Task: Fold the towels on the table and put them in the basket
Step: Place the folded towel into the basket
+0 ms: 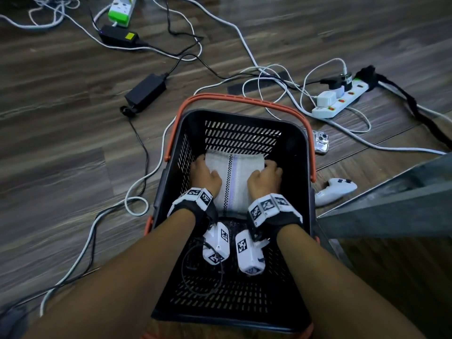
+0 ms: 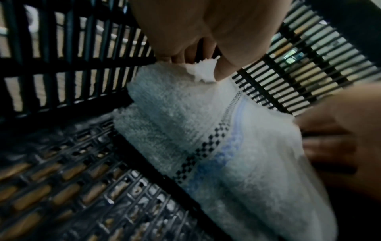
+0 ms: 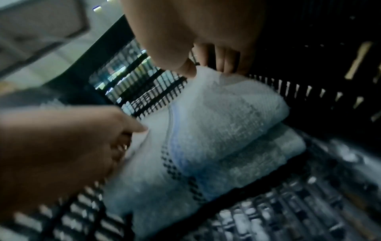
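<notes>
Nearest, two bare forearms reach down into a black plastic basket (image 1: pixel 244 117) that stands on a dark wooden floor (image 1: pixel 61 118). Each wrist carries a band and a white box with black-and-white marker squares. Beyond the wrists, both hands are deep inside the basket, one at each side of a folded white towel (image 1: pixel 234 177) with a black checkered band and a pale blue stripe along its middle. The left hand (image 1: pixel 205 176) pinches the towel's far left corner between thumb and fingers. The right hand (image 1: pixel 265 179) grasps the far right edge, thumb above and fingers curled under. The towel is in the far half of the basket, close to the slotted far wall. Under it a further layer of white terry shows, but I cannot tell if this is a second towel or a fold of the same one. Just behind the far rim arcs the orange handle (image 1: pixel 244 100). On the floor to the right lie a white game controller (image 1: pixel 337 189) and a small silver camera (image 1: pixel 321 143). Farther away are a white power strip (image 1: pixel 342 99), a black power adapter (image 1: pixel 145 90) and many loose cables (image 1: pixel 409 100).
</notes>
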Tool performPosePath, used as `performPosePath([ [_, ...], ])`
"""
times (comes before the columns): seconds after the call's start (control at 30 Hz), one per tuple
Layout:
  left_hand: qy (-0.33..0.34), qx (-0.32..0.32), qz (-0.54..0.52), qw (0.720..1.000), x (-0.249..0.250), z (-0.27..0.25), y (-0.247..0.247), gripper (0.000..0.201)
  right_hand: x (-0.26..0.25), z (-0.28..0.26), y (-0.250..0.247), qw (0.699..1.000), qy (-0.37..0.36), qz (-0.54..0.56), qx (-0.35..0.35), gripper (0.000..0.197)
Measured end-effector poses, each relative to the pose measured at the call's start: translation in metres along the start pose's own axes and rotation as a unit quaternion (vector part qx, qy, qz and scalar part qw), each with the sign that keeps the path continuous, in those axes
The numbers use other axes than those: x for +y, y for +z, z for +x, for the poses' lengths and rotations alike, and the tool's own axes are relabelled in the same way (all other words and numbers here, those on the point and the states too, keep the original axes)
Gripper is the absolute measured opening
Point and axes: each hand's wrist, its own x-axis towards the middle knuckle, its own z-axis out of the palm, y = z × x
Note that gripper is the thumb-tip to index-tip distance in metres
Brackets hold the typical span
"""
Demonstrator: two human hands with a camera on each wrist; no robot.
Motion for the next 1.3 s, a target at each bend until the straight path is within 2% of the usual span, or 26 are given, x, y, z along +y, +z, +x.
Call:
performPosePath([
  [0.1,0.106,0.017,0.073,0.992,-0.004,-0.002,0.004,0.057,-0.002,-0.008,0.01,0.975,-0.157,-0.137,0.07,0.042],
  [0.17,0.156,0.001,0.146,0.977,-0.012,0.002,0.006,0.057,0.002,-0.006,0.018,0.962,-0.199,-0.182,0.054,0.043],
  [0.3,0.173,-0.078,0.265,0.946,-0.03,0.004,0.017,0.056,0.025,0.001,0.034,0.954,-0.201,-0.223,-0.009,0.052],
  [0.47,0.208,-0.032,0.328,0.921,-0.044,0.004,0.031,0.059,0.046,0.002,0.053,0.953,-0.225,-0.204,0.018,0.056],
  [0.57,0.206,-0.037,0.336,0.918,-0.044,0.003,0.033,0.06,0.047,0.003,0.054,0.95,-0.229,-0.211,0.019,0.058],
  [0.63,0.197,-0.046,0.355,0.913,-0.038,0.001,0.029,0.06,0.04,0.003,0.044,0.946,-0.213,-0.243,-0.033,0.06],
  [0.7,0.167,-0.088,0.407,0.894,-0.026,-0.006,0.017,0.061,0.028,-0.001,0.027,0.937,-0.182,-0.278,-0.111,0.061],
  [0.77,0.113,-0.154,0.458,0.868,-0.005,-0.019,0.002,0.06,0.007,-0.009,0.002,0.927,-0.138,-0.295,-0.183,0.053],
  [0.8,0.086,-0.181,0.464,0.863,0.009,-0.03,-0.008,0.056,-0.003,-0.015,-0.014,0.925,-0.124,-0.292,-0.211,0.042],
  [0.87,0.073,-0.183,0.455,0.868,0.037,-0.055,-0.031,0.038,-0.017,-0.034,-0.045,0.923,-0.131,-0.269,-0.242,0.021],
  [0.9,0.086,-0.167,0.451,0.872,0.055,-0.069,-0.044,0.031,-0.023,-0.044,-0.062,0.925,-0.143,-0.255,-0.243,0.018],
  [1.03,0.149,-0.111,0.437,0.88,0.125,-0.125,-0.103,0.03,-0.056,-0.09,-0.144,0.926,-0.188,-0.263,-0.198,0.024],
  [1.17,0.218,-0.065,0.406,0.885,0.198,-0.18,-0.165,0.033,-0.093,-0.145,-0.25,0.926,-0.23,-0.272,-0.128,0.028],
  [1.3,0.28,-0.015,0.404,0.871,0.266,-0.252,-0.222,0.035,-0.113,-0.208,-0.355,0.937,-0.236,-0.255,-0.047,0.033],
])
